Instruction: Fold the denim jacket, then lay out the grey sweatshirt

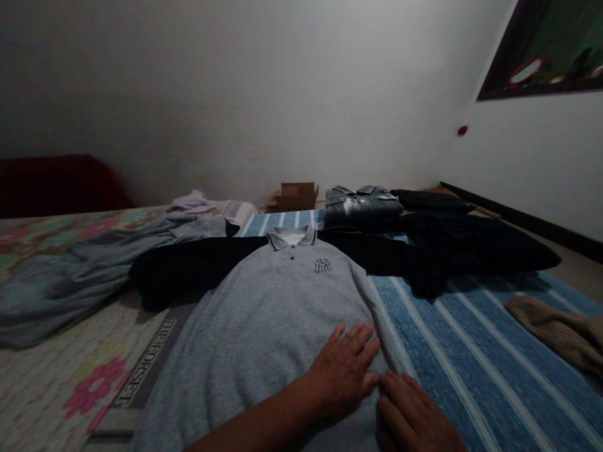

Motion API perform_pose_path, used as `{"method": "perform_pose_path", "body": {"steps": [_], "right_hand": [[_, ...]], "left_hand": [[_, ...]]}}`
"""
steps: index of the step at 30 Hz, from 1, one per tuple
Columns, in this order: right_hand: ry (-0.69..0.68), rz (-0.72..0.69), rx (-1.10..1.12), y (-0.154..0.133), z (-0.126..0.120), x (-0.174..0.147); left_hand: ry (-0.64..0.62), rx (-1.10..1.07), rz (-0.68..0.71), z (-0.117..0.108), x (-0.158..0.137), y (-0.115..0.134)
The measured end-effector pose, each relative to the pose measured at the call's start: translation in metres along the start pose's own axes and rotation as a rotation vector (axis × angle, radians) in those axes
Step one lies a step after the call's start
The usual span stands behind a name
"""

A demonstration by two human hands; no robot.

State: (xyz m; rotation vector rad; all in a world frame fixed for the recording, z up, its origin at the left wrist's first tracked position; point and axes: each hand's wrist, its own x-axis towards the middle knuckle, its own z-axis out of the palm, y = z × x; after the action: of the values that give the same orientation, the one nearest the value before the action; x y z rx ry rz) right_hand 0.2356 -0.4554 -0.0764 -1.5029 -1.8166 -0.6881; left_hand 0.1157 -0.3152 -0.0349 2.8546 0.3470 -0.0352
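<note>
A grey polo shirt (pixel 264 314) with black sleeves lies spread out, front up and collar away from me. It has a dark-edged collar and a small black emblem on the chest. My left hand (pixel 346 367) rests flat on the shirt's lower right part, fingers stretched out. Beside it, at the shirt's right side edge, my right hand (pixel 417 414) has its fingers bent over the cloth; its thumb is hidden. The two hands nearly touch.
Under the shirt are a blue striped cloth (pixel 452 358) and a floral cover (pixel 42 383). Rumpled grey clothing (pixel 85 276) lies left. A folded dark jacket (pixel 360 207) and black clothes (pixel 490 245) lie back right, a brown knit item (pixel 556 329) right. A cardboard box (pixel 296 198) stands behind.
</note>
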Motion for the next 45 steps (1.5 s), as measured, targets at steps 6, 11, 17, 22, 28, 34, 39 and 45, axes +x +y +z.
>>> {"method": "perform_pose_path", "body": {"steps": [6, 11, 17, 22, 28, 34, 39, 45], "right_hand": [[0.090, -0.106, -0.011, -0.009, 0.008, 0.001], [0.073, -0.130, -0.042, -0.012, 0.007, 0.000], [0.071, -0.126, -0.078, -0.014, 0.006, -0.001], [0.075, -0.126, -0.080, -0.016, 0.008, -0.005], [0.088, -0.119, -0.063, -0.012, 0.010, -0.007], [0.111, -0.111, -0.031, -0.009, 0.012, -0.003], [0.136, -0.127, -0.019, -0.005, 0.011, -0.002], [0.125, -0.094, -0.034, -0.002, 0.008, -0.001]], "left_hand": [[0.005, 0.019, -0.007, -0.001, 0.000, 0.001], [0.015, 0.009, -0.002, 0.000, 0.000, 0.001], [0.027, 0.022, 0.010, 0.003, 0.000, 0.000], [0.033, 0.004, 0.012, 0.003, 0.000, 0.000], [0.027, -0.032, 0.012, 0.001, -0.001, 0.001], [0.023, -0.026, 0.012, -0.001, -0.002, 0.002], [0.014, -0.024, 0.013, -0.001, -0.003, 0.002], [0.018, -0.035, 0.012, -0.001, -0.003, 0.002]]}}
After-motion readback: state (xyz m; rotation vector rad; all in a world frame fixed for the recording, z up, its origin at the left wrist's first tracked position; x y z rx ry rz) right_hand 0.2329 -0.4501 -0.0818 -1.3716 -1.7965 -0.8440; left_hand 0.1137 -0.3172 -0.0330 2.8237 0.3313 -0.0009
